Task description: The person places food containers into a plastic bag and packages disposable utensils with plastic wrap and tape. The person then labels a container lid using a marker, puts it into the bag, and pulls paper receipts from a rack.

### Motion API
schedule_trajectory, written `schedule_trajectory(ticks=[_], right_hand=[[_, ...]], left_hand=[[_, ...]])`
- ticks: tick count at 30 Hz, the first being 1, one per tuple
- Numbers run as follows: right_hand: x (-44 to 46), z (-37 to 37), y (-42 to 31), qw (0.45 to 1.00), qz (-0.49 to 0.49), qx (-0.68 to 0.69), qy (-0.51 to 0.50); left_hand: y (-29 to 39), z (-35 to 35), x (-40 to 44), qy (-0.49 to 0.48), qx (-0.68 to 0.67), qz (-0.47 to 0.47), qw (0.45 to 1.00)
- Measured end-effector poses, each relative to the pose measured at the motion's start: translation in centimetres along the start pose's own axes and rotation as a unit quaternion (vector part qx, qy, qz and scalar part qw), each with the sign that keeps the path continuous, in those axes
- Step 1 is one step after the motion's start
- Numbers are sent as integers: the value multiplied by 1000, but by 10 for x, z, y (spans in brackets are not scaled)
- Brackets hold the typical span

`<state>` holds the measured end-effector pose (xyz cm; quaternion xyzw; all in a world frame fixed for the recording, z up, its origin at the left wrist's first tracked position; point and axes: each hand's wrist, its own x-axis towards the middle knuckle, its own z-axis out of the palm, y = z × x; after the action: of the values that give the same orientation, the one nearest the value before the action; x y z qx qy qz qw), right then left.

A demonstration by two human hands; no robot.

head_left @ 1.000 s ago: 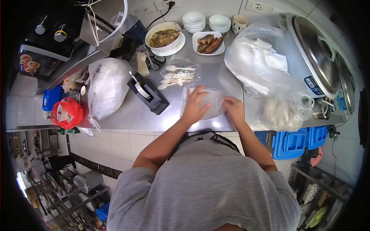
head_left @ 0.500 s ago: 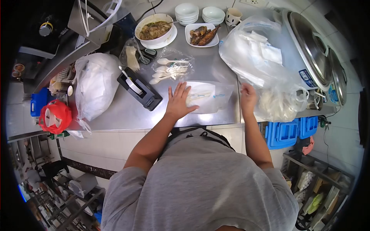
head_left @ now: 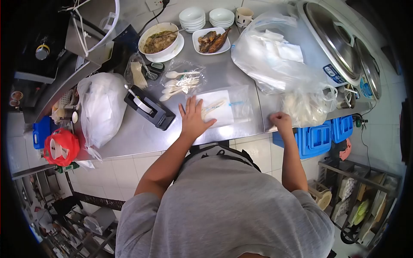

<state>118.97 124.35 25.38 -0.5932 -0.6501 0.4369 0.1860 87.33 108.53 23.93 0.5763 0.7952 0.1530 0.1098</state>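
Some bare counter [head_left: 257, 125] reaches the edge [head_left: 243, 136] between left hand [head_left: 193, 122], spread on packet [head_left: 240, 106], and curled right hand [head_left: 281, 122].

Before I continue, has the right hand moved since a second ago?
Yes, rightward: earlier the right hand was left of the counter seam, at the clear bag; now it is right of that seam, apart from the bag.

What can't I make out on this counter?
All in the head view:
1. Whatever lies beneath the left hand: the hand covers it.
2. Whether the curled right hand holds anything: its own grip hides that.
3. The wording of the blue print: too small.
4. The bulging white bag's contents: cloudy plastic hides them.
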Motion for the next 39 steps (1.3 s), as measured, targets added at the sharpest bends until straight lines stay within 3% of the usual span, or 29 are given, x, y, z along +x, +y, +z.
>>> schedule_trajectory(ticks=[3, 4, 5, 7, 8, 11, 12, 14, 17, 20, 23, 29, 39], right_hand=[[1, 29, -33, 970, -155, -33, 184], [2, 53, -45, 953, -242, 11, 183], [-13, 72, -83, 964, -233, 63, 108], [-22, 122, -112, 939, -344, 15, 19], [-15, 145, -108, 919, -388, 4, -73], [4, 172, -84, 894, -359, -260, -56], [20, 167, -62, 888, -347, -290, -82], [25, 140, -52, 899, -275, -341, -8], [29, 117, -51, 913, -189, -341, 118], [23, 131, -73, 913, -328, -222, 96], [4, 152, -98, 855, -479, -148, -131], [12, 144, -84, 857, -444, -221, -139], [13, 110, -67, 881, -434, -172, -77]], left_hand=[[15, -14, -4, 17, 3, 13, 1000], [19, -16, -4, 24, 1, 23, 999], [20, -16, -2, 14, 10, 25, 1000], [20, -14, 4, -4, 29, 31, 999], [19, -12, 5, -25, 40, 22, 999], [14, -8, 5, -72, 66, -4, 995], [14, -9, 5, -76, 72, -8, 994], [14, -9, 3, -81, 83, -25, 993], [17, -10, 2, -87, 92, -35, 991], [15, -9, 5, -83, 95, -33, 992], [17, -13, 3, -96, 87, -30, 991], [16, -11, 3, -74, 90, -22, 993], [25, -25, 7, -94, 45, -47, 993]])
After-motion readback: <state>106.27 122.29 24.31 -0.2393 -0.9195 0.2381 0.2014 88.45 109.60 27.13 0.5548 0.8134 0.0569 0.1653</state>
